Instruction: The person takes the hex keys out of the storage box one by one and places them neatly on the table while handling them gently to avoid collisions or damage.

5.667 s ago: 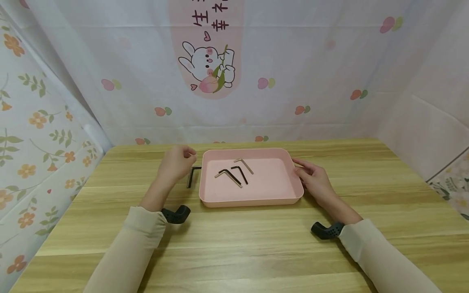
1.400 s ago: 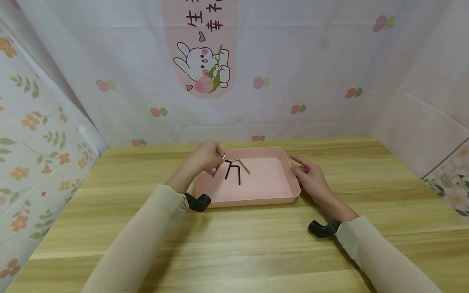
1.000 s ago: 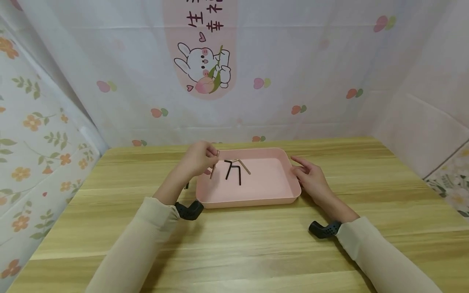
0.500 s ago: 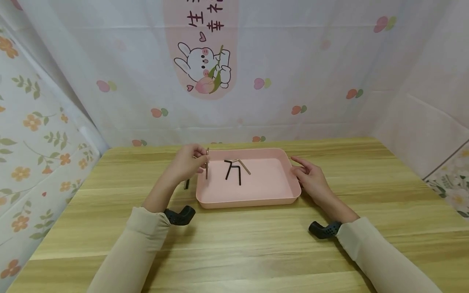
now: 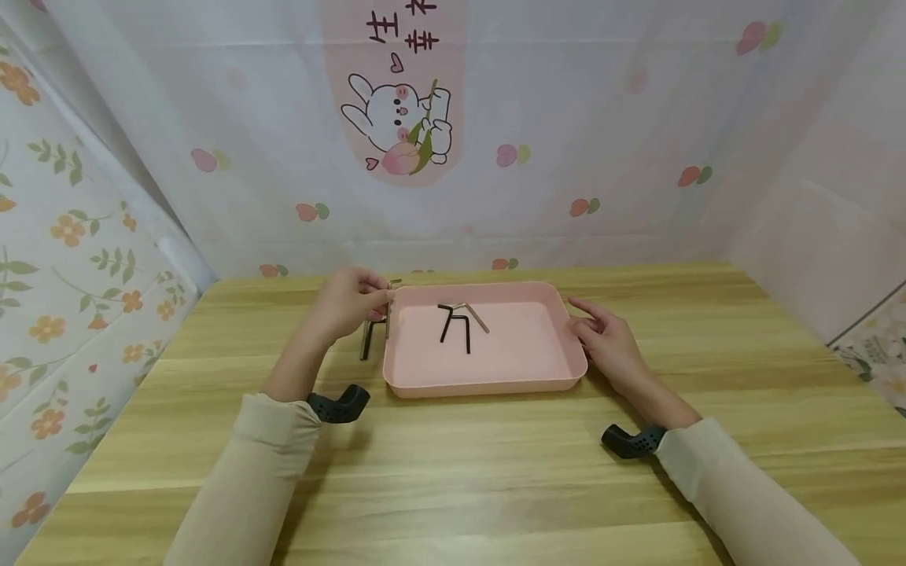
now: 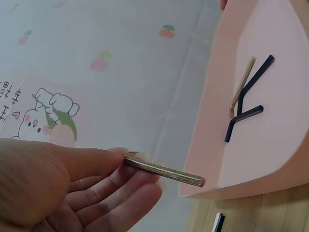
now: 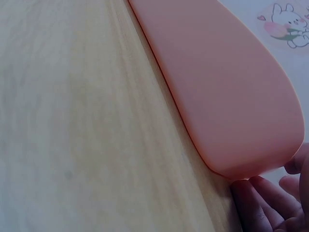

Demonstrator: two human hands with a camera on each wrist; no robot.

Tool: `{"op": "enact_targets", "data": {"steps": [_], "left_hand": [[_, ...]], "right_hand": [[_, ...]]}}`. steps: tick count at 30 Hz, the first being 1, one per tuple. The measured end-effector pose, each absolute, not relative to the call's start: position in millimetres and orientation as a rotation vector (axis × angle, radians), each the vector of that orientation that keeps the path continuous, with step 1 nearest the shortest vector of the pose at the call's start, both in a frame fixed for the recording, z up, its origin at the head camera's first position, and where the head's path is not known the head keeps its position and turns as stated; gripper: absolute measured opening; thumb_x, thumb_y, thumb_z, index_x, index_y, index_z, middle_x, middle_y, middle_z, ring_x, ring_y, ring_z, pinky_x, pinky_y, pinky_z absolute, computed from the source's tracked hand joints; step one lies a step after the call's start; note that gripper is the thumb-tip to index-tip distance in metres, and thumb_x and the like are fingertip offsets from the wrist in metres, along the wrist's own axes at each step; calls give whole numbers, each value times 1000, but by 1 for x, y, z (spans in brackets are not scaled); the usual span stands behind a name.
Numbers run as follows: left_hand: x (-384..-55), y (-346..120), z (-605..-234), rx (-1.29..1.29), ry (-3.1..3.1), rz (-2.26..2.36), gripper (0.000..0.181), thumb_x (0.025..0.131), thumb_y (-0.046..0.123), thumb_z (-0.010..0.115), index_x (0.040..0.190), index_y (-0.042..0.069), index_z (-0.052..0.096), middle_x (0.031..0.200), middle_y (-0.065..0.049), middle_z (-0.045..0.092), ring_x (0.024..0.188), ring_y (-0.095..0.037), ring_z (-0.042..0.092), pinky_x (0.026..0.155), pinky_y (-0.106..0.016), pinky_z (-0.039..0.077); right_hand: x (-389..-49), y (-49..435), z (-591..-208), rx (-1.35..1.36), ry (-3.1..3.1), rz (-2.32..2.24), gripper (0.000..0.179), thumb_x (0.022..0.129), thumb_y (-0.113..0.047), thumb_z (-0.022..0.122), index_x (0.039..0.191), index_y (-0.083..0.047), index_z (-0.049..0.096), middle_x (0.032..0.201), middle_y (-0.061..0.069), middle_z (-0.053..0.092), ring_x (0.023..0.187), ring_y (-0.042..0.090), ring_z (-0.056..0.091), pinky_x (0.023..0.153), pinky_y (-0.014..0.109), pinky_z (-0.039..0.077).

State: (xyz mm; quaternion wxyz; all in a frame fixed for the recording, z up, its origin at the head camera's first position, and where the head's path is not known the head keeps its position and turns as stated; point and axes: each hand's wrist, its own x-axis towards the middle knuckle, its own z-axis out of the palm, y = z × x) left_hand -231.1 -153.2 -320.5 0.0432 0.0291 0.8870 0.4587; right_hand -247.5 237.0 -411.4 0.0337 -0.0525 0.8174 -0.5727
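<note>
My left hand (image 5: 344,305) pinches a brass-coloured hex key (image 6: 164,170) between thumb and fingertips, just over the left rim of a pink tray (image 5: 502,362). In the left wrist view its long arm points toward the tray wall. Two black hex keys (image 5: 468,336) and a brass-coloured one (image 5: 477,317) lie crossed inside the tray. On the table outside its left wall are a black and a silvery hex key (image 5: 366,342), partly behind my left hand. My right hand (image 5: 610,344) touches the tray's right wall with its fingertips from outside.
The tray rests on a wood-grain table (image 5: 453,479). A white printed cloth (image 5: 538,102) hangs behind the table's far edge, and a floral cloth (image 5: 78,259) hangs at the left. Each wrist wears a black camera mount (image 5: 340,404).
My left hand has lifted a brass-coloured hex key out of the tray and carried it left to the rim. The keys in the tray lie differently than at first. My right hand stays put.
</note>
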Motion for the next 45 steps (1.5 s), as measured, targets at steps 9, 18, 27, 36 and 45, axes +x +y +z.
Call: {"op": "enact_targets", "data": {"steps": [9, 18, 27, 36, 45], "left_hand": [[-236, -159, -314, 39, 2687, 1434, 28, 97, 9, 64, 119, -9, 62, 111, -25, 70, 96, -36, 73, 90, -44, 60], [-235, -174, -317, 26, 2686, 1462, 43, 97, 5, 62, 139, 0, 53, 119, -31, 66, 89, -28, 74, 90, -46, 60], [-235, -186, -332, -27, 2745, 1421, 37, 99, 3, 59, 135, -3, 58, 115, -27, 65, 88, -27, 73, 88, -46, 60], [-239, -192, -344, -45, 2749, 1411, 36, 98, 1, 60, 133, -5, 60, 116, -25, 61, 100, -36, 70, 87, -44, 61], [-246, -195, -360, -39, 2716, 1381, 35, 97, 1, 60, 132, -6, 60, 115, -25, 62, 85, -24, 70, 82, -40, 63]], "right_hand": [[-247, 241, -406, -160, 2525, -1773, 57, 105, -24, 52, 158, -10, 36, 140, 32, 56, 92, -10, 66, 76, 15, 57], [-248, 238, -407, -150, 2491, -1797, 58, 105, -24, 52, 158, -9, 35, 141, 32, 55, 94, -9, 66, 77, 16, 57], [-246, 233, -406, -139, 2490, -1787, 57, 105, -24, 53, 158, -10, 36, 141, 32, 55, 93, -9, 66, 76, 15, 57], [-246, 233, -408, -147, 2494, -1773, 57, 105, -25, 53, 157, -11, 36, 141, 32, 55, 91, -8, 67, 74, 17, 58], [-246, 233, -409, -150, 2504, -1773, 56, 105, -25, 53, 157, -10, 38, 140, 32, 56, 92, -9, 67, 74, 17, 58]]}}
